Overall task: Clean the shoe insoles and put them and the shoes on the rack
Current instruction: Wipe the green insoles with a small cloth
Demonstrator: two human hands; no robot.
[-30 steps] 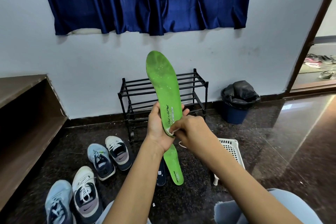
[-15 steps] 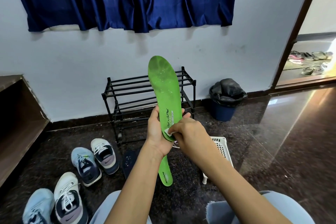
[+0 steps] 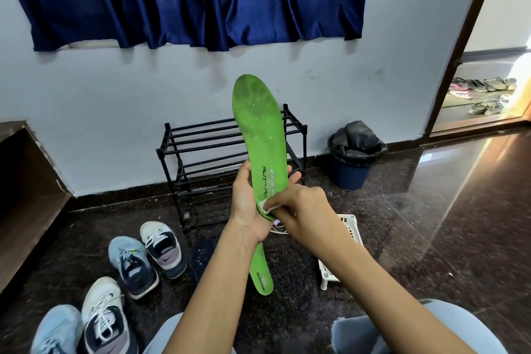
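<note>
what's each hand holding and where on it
Left hand grips the upright green insole near its heel; right hand pinches a white wipe against it.

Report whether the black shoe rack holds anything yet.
Empty as far as visible: the shoe rack shows bare bars on its shelves; the green insole in the left hand hides part.

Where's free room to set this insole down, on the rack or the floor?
The rack's tiers are bare, as is the floor between rack and bin. Crowded: four shoes front-left; dark insole, second green insole, basket beneath the forearms.
</note>
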